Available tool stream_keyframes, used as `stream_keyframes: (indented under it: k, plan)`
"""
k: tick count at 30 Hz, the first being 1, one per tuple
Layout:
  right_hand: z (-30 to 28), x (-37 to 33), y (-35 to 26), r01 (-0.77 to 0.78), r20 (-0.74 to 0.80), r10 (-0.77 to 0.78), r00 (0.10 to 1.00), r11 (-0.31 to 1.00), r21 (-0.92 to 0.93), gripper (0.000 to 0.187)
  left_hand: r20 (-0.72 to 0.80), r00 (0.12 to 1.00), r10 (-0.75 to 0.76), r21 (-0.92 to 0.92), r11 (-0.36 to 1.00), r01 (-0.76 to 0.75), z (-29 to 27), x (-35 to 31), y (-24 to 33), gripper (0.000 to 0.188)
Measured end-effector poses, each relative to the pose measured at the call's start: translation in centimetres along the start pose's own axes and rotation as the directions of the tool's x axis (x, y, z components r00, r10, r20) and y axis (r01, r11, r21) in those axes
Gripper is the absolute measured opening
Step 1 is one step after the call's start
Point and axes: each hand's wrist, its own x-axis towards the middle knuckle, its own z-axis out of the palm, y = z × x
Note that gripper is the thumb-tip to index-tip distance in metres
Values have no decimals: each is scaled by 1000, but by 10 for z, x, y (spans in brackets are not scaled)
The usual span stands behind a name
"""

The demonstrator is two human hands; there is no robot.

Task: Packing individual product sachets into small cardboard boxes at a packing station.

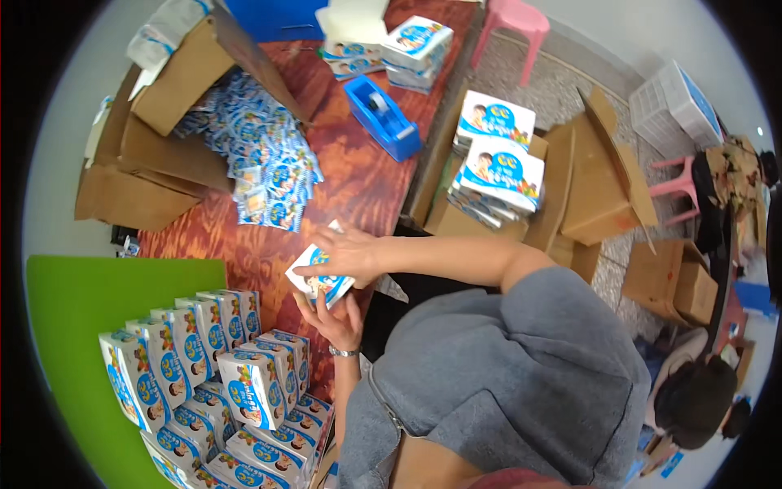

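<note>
A small white-and-blue carton (332,284) is held between my hands above the near edge of the red wood-patterned table (358,196). My left hand (335,322), with a metal-banded watch at the wrist, grips the carton from its near side. Across the top and far side, my right hand (352,251) holds it with the fingers bent over the printed face. A small white flap sticks up beside the right fingers. What the carton contains is hidden. Beyond it lies a heap of small blue-and-white sachets (265,147), spilling from a tipped cardboard box (155,163).
Stacked white-and-blue cartons (252,391) stand at lower left before a green panel (65,326). A blue tape dispenser (381,118) and more cartons (417,45) sit at the far side. Right of the table, an open cardboard box (599,175) adjoins flat cartons (501,171).
</note>
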Motion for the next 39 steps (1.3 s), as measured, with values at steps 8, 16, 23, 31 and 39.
stream_keyframes:
  k: [8, 16, 23, 31, 39]
  plan:
    - [-192, -50, 104, -174, -323, 24, 946, 878, -445, 91, 73, 993, -88, 44, 995, 84, 7, 3, 0, 59]
    - [-299, -96, 292, -706, -586, 406, 702, 505, -496, 105, 196, 954, -228, 105, 972, 211, 26, -24, -1, 48]
    - [-286, -124, 419, -986, -580, 798, 166, 125, -109, 106, 264, 909, -322, 162, 944, 287, 35, -30, -11, 47]
    - [-208, -142, 547, -921, -325, 881, 342, 383, 67, 97, 309, 860, -406, 285, 902, 324, 46, -24, -15, 45]
    - [-239, 2, 491, -568, -443, 515, 734, 823, 17, 38, 287, 854, -434, 378, 871, 315, 51, -22, -5, 44]
